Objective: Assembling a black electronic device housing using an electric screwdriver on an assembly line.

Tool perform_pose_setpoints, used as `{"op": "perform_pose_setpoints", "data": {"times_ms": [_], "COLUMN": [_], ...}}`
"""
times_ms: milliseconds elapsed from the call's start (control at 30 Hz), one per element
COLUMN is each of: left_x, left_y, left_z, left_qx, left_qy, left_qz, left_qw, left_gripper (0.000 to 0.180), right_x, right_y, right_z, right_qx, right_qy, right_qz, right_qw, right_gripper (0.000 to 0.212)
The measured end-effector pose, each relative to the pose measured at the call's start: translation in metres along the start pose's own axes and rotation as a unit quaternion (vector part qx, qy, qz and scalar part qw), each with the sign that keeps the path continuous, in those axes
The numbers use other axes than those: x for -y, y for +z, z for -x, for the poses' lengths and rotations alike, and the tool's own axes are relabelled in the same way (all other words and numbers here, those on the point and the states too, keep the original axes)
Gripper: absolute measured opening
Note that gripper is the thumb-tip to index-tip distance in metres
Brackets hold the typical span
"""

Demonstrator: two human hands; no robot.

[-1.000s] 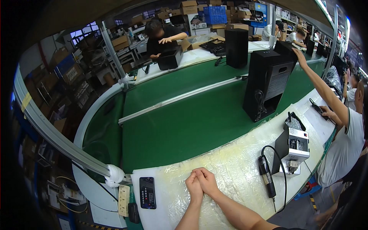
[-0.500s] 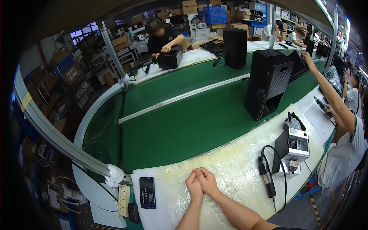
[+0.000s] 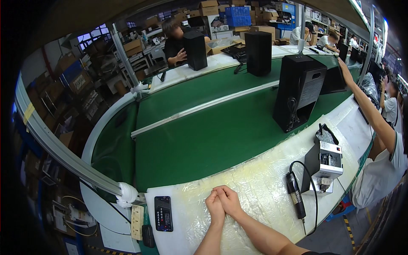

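My left hand (image 3: 214,207) and my right hand (image 3: 229,200) are clasped together over the plastic-covered bench, their fingers closed against each other. No object shows between them, though the palms are hidden. To their left a dark smartphone (image 3: 163,213) lies screen up. On the right lies a black electric screwdriver (image 3: 296,196) with a looped cord, its bit pointing toward me. Beside it stands a silver and black screw feeder (image 3: 330,159), and behind that a small black tray (image 3: 332,137) holds small clear bits.
A green conveyor belt (image 3: 204,144) curves past the bench, split by a metal rail (image 3: 204,111). A tall black cabinet (image 3: 295,91) with a coiled cable stands on it. Co-workers handle black boxes across the belt and at right. A power strip (image 3: 137,223) sits at lower left.
Across the belt, the co-worker's black box has been stood upright. At right, another worker's hand and the dark panel shifted slightly, and the tall cabinet moved slightly right. My hands stayed still.
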State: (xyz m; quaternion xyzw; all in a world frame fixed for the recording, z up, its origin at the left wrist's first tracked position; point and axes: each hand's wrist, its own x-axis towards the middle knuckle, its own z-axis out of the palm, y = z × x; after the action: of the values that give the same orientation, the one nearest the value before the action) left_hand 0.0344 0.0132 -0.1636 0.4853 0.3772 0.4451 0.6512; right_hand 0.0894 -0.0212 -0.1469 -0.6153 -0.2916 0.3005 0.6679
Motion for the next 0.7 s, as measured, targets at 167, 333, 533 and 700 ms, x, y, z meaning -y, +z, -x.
{"op": "perform_pose_setpoints", "data": {"times_ms": [167, 333, 533, 700], "left_x": [-0.0013, -0.0021, 0.0, -0.0002], "left_y": [0.0008, 0.001, -0.0004, 0.0007], "left_z": [0.0002, 0.0004, 0.0001, -0.0004], "left_qx": [-0.003, -0.002, 0.006, -0.003], "left_qy": [-0.005, -0.005, 0.001, 0.004], "left_qz": [0.007, 0.007, -0.003, -0.005], "left_qw": [1.0, 1.0, 1.0, 1.0], "left_gripper": [0.019, 0.02, 0.021, 0.019], "right_x": [0.0022, 0.0002, 0.0071, 0.0039], "right_y": [-0.0006, -0.0002, -0.0013, -0.0011], "right_z": [0.0003, -0.0001, 0.0006, 0.0002], "right_qx": [0.003, -0.005, 0.003, -0.001], "right_qy": [0.005, -0.01, 0.008, -0.002], "right_qz": [0.003, 0.007, 0.019, 0.016], "right_qw": [1.0, 1.0, 1.0, 1.0], "right_gripper": [0.025, 0.025, 0.025, 0.025]}}
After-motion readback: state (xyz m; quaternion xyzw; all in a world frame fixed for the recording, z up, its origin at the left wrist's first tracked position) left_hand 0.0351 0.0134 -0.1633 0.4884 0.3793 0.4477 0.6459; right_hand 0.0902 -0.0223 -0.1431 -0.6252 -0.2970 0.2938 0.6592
